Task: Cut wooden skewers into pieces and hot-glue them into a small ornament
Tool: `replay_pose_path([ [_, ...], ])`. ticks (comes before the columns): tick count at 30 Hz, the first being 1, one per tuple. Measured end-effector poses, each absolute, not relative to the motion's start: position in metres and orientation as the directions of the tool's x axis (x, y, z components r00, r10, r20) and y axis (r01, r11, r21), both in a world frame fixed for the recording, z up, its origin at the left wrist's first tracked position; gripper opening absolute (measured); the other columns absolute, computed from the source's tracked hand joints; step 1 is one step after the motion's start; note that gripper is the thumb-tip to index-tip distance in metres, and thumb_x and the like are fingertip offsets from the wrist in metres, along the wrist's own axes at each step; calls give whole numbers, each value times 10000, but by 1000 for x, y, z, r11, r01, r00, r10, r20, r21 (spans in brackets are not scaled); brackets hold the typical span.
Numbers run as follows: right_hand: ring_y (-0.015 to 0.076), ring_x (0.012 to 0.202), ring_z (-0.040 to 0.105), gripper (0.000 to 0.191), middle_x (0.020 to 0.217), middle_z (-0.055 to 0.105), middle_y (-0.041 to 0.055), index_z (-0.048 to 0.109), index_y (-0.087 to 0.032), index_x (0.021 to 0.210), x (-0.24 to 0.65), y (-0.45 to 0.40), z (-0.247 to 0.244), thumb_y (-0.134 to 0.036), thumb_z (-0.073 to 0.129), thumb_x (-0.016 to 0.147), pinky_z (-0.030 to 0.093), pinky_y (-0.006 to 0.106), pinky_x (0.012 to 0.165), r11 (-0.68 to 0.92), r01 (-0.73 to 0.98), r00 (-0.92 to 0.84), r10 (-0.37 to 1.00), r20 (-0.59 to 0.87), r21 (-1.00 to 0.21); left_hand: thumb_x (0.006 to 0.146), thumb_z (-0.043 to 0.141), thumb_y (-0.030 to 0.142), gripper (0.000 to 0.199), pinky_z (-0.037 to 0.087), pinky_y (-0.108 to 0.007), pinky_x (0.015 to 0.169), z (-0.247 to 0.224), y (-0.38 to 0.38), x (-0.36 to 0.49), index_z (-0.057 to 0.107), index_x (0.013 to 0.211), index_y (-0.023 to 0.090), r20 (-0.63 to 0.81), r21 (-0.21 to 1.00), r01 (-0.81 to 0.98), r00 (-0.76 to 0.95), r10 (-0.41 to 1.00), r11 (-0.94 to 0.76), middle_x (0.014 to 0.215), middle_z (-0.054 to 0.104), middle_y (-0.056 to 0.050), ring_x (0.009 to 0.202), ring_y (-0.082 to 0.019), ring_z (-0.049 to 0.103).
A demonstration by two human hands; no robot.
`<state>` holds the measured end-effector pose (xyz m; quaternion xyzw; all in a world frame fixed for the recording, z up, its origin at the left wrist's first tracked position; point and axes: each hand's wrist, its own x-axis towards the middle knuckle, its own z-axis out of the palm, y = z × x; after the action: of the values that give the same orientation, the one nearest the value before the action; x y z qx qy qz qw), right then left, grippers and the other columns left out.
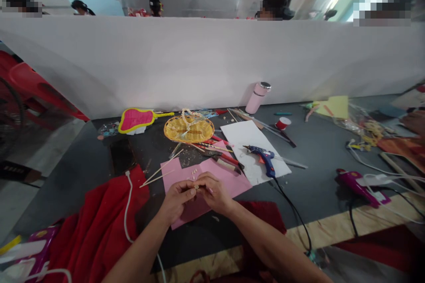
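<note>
Fingertips together, my left hand [179, 199] and my right hand [214, 192] pinch a small pale piece [196, 187] between them; its kind is too small to tell. Both hands are over a sheet of pink paper [232, 177]. A few tiny cream bits [194, 172] lie on that paper just beyond my fingers. To the left rest thin wooden sticks [157, 177]. Pliers with red handles [229, 157] and other tools lie behind my right hand. A blue glue gun [265, 157] sits on a white board [245, 135] to the right.
A yellow wicker basket [189, 130], a pink-and-yellow fan-shaped piece [137, 121] and a pink bottle [258, 97] stand along the white partition [182, 62]. Red cloth [102, 203] covers the left front. A purple glue gun [361, 188] and cords lie right. Other people sit beyond the partition.
</note>
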<state>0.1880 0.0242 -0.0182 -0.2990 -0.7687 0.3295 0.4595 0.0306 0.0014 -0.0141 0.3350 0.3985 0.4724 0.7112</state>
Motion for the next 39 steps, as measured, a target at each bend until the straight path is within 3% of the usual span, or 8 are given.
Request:
replay_pose_path([
  [10, 164, 885, 558, 299, 950, 569, 78, 566, -214, 1103, 192, 25, -14, -153, 545, 811, 503, 301, 751, 639, 181, -478, 722, 501, -748, 666, 719, 252, 161, 324, -176, 498, -17, 1, 35, 641, 702, 116, -265, 835, -446, 186, 946, 322, 590, 552, 11, 501, -52, 444],
  [16, 158, 821, 555, 228, 876, 567, 69, 582, -196, 1040, 193, 25, -15, -168, 541, 817, 511, 292, 701, 640, 190, -442, 733, 518, -744, 646, 734, 291, 206, 271, -175, 451, -14, 1, 33, 624, 649, 117, -315, 833, -410, 204, 927, 373, 504, 508, 28, 448, -46, 409],
  [21, 168, 910, 557, 284, 963, 574, 82, 580, -210, 1100, 192, 25, -11, -156, 529, 826, 508, 316, 778, 634, 185, -488, 722, 490, -751, 658, 723, 282, 182, 315, -197, 514, -18, 1, 32, 645, 673, 118, -248, 884, -354, 199, 948, 305, 566, 542, 13, 519, -70, 441],
  [29, 142, 793, 585, 208, 859, 599, 57, 636, -217, 995, 193, 28, -21, -138, 539, 828, 523, 277, 707, 622, 194, -428, 749, 505, -759, 715, 673, 303, 199, 287, -213, 521, -21, 1, 33, 622, 640, 125, -214, 921, -281, 207, 954, 268, 534, 513, 20, 521, -81, 421],
  [39, 173, 926, 571, 280, 982, 597, 87, 570, -208, 1131, 196, 26, -9, -225, 524, 855, 504, 323, 805, 616, 171, -509, 723, 467, -769, 676, 708, 297, 190, 305, -205, 516, -17, 1, 32, 628, 646, 126, -251, 893, -334, 188, 949, 302, 558, 535, 13, 517, -77, 430],
])
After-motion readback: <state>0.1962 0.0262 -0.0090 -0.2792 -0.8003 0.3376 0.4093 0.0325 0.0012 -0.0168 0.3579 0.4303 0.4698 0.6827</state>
